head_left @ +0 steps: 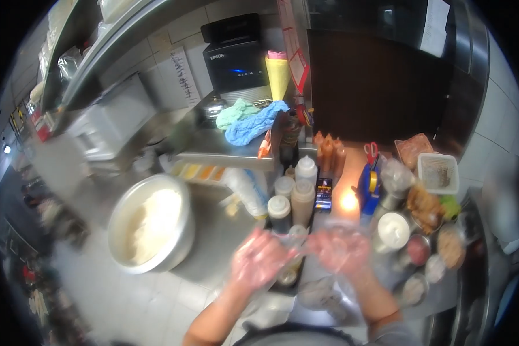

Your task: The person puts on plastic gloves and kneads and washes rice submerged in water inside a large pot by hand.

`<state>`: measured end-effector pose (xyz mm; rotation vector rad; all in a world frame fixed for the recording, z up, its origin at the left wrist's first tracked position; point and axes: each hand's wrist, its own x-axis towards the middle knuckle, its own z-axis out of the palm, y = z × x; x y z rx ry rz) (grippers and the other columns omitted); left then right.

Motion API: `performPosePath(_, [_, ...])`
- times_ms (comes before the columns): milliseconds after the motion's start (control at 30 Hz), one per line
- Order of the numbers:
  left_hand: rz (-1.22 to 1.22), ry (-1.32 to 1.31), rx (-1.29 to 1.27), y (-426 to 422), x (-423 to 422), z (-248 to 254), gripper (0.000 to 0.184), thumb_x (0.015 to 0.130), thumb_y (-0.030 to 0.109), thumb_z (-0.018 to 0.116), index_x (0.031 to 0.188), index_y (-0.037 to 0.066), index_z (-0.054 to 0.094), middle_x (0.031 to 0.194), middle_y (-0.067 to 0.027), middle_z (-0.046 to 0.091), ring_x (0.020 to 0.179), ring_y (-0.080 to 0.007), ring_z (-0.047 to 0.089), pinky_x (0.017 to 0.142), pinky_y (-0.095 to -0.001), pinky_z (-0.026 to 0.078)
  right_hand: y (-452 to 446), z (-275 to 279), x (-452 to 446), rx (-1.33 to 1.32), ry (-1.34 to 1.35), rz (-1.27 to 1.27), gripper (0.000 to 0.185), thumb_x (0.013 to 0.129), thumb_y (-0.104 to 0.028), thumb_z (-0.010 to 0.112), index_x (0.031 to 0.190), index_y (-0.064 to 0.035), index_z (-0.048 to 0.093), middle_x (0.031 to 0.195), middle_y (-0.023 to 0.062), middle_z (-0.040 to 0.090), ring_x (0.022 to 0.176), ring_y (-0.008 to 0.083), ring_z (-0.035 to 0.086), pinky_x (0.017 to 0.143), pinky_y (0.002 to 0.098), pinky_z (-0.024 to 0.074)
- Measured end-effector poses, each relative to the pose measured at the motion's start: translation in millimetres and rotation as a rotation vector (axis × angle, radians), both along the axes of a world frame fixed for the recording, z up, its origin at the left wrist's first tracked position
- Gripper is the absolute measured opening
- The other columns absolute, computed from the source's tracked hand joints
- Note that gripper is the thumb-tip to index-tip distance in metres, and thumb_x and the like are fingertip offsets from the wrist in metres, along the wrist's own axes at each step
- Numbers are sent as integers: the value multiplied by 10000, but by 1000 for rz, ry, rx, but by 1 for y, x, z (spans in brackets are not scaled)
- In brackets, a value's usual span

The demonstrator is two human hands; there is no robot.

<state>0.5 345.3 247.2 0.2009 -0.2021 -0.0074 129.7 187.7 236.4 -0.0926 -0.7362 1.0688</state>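
My left hand and my right hand are raised close together over the counter, both in thin clear plastic gloves. Their fingers point toward each other and are smeared by motion. Filmy plastic shows between them, but I cannot tell whether either hand grips it. Just beyond my left hand stand squeeze bottles, one with a dark filling and one brownish. To the right of my right hand is an open white tub. Below the hands lies a blurred clear plastic bag.
A large metal bowl with pale contents stands at left. Behind are a phone, a blue tape dispenser, red-handled scissors, blue cloth and a black printer. Food containers, including a white basket, crowd the right.
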Motion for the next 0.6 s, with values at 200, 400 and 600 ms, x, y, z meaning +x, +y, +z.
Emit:
performPosePath(200, [-49,379,578,-32,8,2,185,930,243,541,1031,89,529,647,64,454,555,-51,428,538,-234,405,-23,-21,-20,-93,-446,399,482,877,-454,552,976,11,636,935,181,624,797,252,645,605,341,523])
performPosePath(400, [-136,618,1000,-32,28,-37,502,851,332,656,1220,35,489,1067,-37,560,989,-116,531,848,-287,444,10,25,-41,156,-540,702,655,799,-430,681,1203,46,484,1048,266,593,786,261,654,491,287,529])
performPosePath(600, [467,241,1258,26,5,-64,496,891,328,600,1257,27,456,1269,-124,499,1157,-243,505,987,-360,403,44,28,26,164,-346,306,533,821,-304,690,1156,80,533,994,200,619,722,225,643,587,340,543])
